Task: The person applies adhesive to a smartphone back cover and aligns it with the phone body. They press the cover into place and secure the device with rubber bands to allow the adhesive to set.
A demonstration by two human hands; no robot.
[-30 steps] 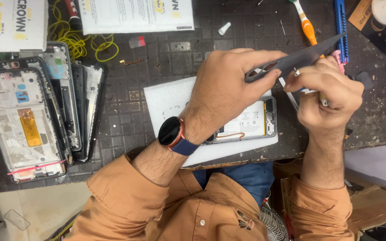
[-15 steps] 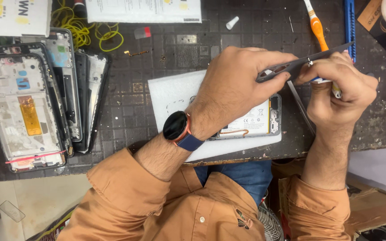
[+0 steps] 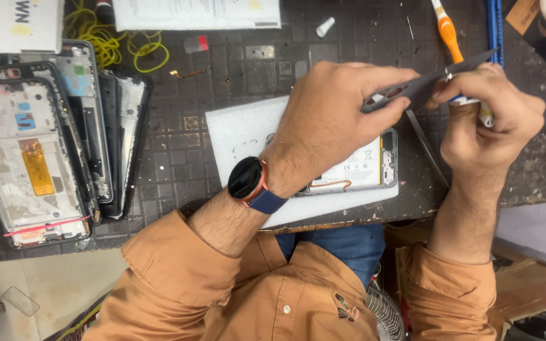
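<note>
I see both hands, left hand (image 3: 330, 120) and right hand (image 3: 488, 120), pinching 1 dark phone cover (image 3: 424, 88) above the opened phone (image 3: 361, 167); bare counter (image 3: 178, 145) lies left, its edge below.

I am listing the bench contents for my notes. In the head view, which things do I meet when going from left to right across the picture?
Stack of opened phone frames → yellow cable → smartwatch → left hand → dark flat phone cover held by both hands → right hand → blue tool.
</note>
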